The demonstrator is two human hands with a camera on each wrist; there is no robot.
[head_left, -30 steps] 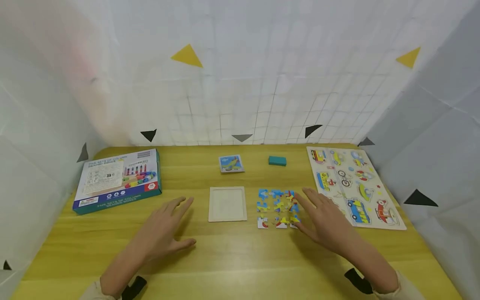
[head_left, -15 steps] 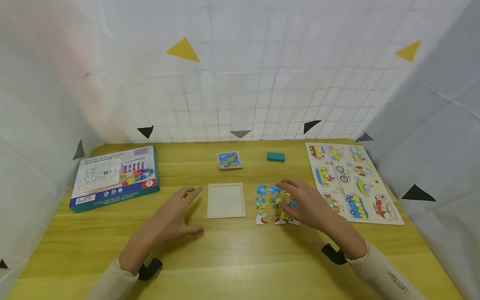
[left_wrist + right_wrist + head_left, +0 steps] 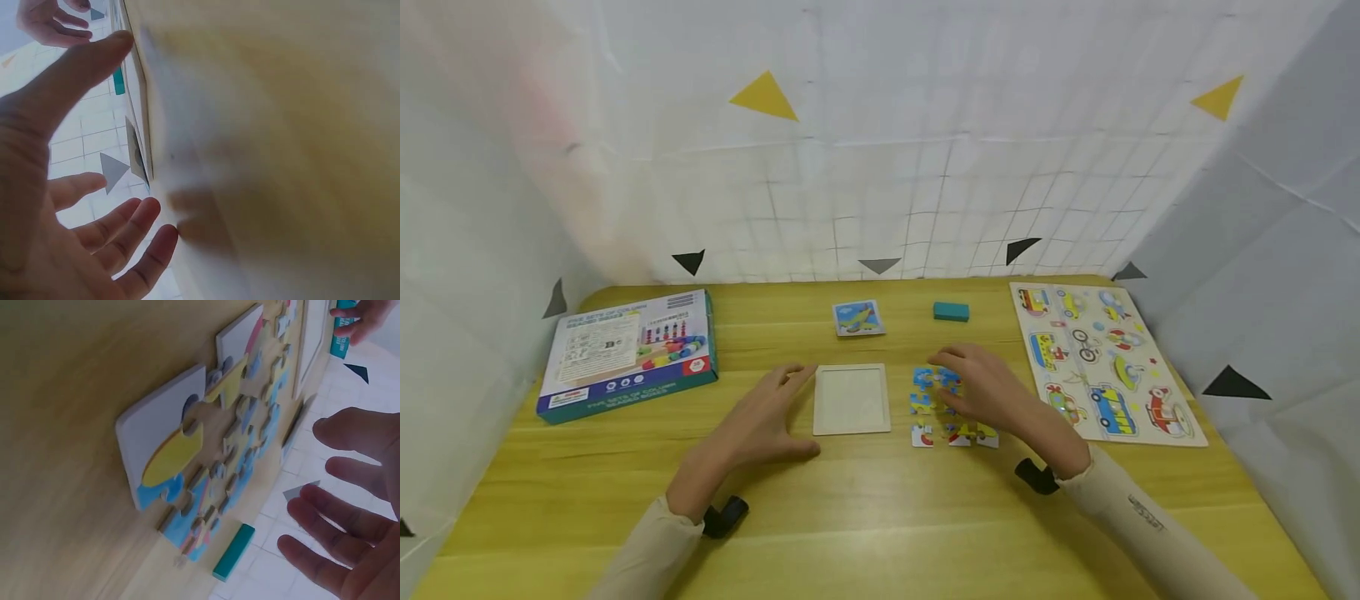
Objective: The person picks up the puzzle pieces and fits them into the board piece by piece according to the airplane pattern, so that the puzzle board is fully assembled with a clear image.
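Note:
My left hand [image 3: 760,423] is beside the left edge of a shallow square wooden tray [image 3: 851,400]. Its fingers and thumb are spread apart with nothing between them; whether they touch the rim, I cannot tell. Right of the tray lie several jigsaw pieces [image 3: 922,437] in loose rows, blue, yellow and white. Over these hovers my right hand [image 3: 988,390], hiding some of them. In the right wrist view its loosely bent fingers [image 3: 325,565] hold nothing, and a white, yellow and blue corner piece [image 3: 150,425] lies flat on the table.
Behind the tray is a small aeroplane picture card [image 3: 858,318], with a teal block [image 3: 951,312] to its right. A toy box [image 3: 632,354] stands at the left. On the right lies a wooden vehicle puzzle board [image 3: 1101,358]. White sheeting [image 3: 880,150] closes off the back and sides.
My left hand has moved right, up to the tray's edge. The right hand has moved left across the jigsaw pieces. The head view has shifted slightly.

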